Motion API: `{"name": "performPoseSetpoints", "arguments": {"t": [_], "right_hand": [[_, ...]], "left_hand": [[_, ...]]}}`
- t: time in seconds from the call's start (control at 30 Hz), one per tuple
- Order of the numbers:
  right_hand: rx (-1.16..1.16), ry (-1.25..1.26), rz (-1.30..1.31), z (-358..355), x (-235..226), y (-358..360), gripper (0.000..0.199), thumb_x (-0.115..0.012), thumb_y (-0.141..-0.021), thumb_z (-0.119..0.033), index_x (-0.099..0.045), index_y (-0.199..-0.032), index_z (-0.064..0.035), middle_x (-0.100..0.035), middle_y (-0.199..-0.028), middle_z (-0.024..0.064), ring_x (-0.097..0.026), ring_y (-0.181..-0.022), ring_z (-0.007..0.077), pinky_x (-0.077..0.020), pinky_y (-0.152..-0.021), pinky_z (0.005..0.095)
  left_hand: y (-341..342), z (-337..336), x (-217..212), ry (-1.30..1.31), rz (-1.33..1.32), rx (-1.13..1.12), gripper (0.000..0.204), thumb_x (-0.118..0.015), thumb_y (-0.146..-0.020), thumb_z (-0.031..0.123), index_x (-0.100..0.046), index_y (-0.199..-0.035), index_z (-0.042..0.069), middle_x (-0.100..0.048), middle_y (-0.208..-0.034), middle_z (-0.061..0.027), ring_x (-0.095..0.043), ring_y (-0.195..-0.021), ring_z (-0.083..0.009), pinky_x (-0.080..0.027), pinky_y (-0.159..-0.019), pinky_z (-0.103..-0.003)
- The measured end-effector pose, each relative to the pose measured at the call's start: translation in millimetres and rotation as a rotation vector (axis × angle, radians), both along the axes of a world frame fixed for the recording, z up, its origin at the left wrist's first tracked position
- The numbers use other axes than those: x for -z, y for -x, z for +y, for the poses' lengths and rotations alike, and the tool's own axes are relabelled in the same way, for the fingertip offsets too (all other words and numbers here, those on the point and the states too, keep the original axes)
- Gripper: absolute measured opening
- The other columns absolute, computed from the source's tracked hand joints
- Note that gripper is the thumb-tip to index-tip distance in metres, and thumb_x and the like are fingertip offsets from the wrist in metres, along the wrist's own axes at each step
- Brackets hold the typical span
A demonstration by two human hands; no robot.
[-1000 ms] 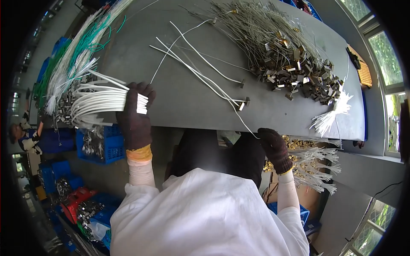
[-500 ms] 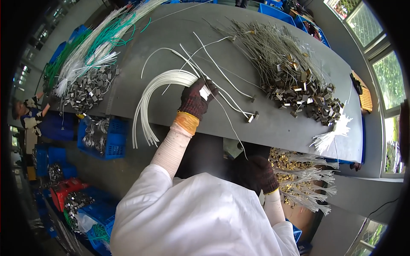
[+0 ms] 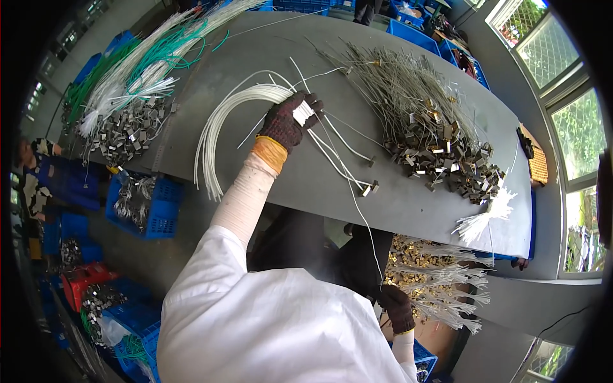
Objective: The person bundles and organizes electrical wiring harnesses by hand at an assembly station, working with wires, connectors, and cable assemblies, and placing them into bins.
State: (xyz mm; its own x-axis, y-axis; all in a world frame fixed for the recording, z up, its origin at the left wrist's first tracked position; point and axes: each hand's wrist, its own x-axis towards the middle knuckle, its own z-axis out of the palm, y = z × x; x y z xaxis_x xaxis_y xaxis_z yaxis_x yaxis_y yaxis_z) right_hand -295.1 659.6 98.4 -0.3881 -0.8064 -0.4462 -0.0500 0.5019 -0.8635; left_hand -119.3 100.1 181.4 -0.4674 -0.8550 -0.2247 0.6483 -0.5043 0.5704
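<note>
Head view: left hand (image 3: 288,121) clamps a white cable bundle (image 3: 220,127) at its ends above the counter (image 3: 408,204), keeping strands aligned. Right hand (image 3: 397,307), below the counter edge, pinches one wire (image 3: 357,210).

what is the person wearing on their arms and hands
Both hands wear dark knitted gloves. The left hand has a glove with an orange cuff, then a pale close-fitting arm sleeve running up to a loose white coat. The right hand, low beside the body, has a dark glove with a yellowish cuff edge.
</note>
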Motion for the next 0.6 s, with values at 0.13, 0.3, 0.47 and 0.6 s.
{"name": "performPoseSetpoints", "arguments": {"t": [0.13,0.3,0.47,0.6], "right_hand": [[0.007,-0.010,-0.010,8.4,2.1,-0.3,0.023,-0.077,-0.092,-0.005,-0.074,-0.114,0.0007,-0.070,-0.091,0.0064,-0.067,-0.075,0.0123,-0.0529,-0.064,0.0288],[0.102,0.011,-0.098,16.0,5.5,1.5,0.021,-0.073,-0.093,-0.001,-0.074,-0.114,0.0007,-0.070,-0.091,0.0073,-0.067,-0.077,0.0137,-0.0545,-0.067,0.0296],[0.035,0.058,-0.033,20.3,4.6,6.8,0.021,-0.070,-0.093,0.001,-0.073,-0.114,0.0009,-0.070,-0.092,0.0079,-0.068,-0.078,0.0153,-0.0550,-0.069,0.0302],[-0.004,0.011,0.026,23.7,3.9,9.8,0.022,-0.069,-0.092,0.004,-0.074,-0.114,0.0011,-0.070,-0.094,0.0087,-0.068,-0.079,0.0158,-0.0551,-0.070,0.0307]], "left_hand": [[2.5,0.8,-0.6,-0.009,-0.002,0.024,0.025,-0.061,-0.103,0.012,-0.062,-0.125,0.002,-0.071,-0.120,-0.0199,-0.071,-0.111,-0.0393,-0.059,-0.099,-0.059],[3.2,5.3,2.1,-0.010,-0.001,0.042,0.023,-0.061,-0.103,0.013,-0.061,-0.124,0.002,-0.071,-0.120,-0.0204,-0.071,-0.111,-0.0394,-0.059,-0.099,-0.059],[3.9,5.8,5.3,-0.037,-0.013,0.055,0.024,-0.062,-0.103,0.013,-0.061,-0.124,0.001,-0.071,-0.120,-0.0216,-0.070,-0.113,-0.0406,-0.059,-0.101,-0.059],[5.0,5.2,8.2,-0.044,-0.004,0.085,0.025,-0.062,-0.104,0.013,-0.061,-0.125,0.000,-0.070,-0.120,-0.0221,-0.069,-0.115,-0.0408,-0.059,-0.101,-0.058]]}}
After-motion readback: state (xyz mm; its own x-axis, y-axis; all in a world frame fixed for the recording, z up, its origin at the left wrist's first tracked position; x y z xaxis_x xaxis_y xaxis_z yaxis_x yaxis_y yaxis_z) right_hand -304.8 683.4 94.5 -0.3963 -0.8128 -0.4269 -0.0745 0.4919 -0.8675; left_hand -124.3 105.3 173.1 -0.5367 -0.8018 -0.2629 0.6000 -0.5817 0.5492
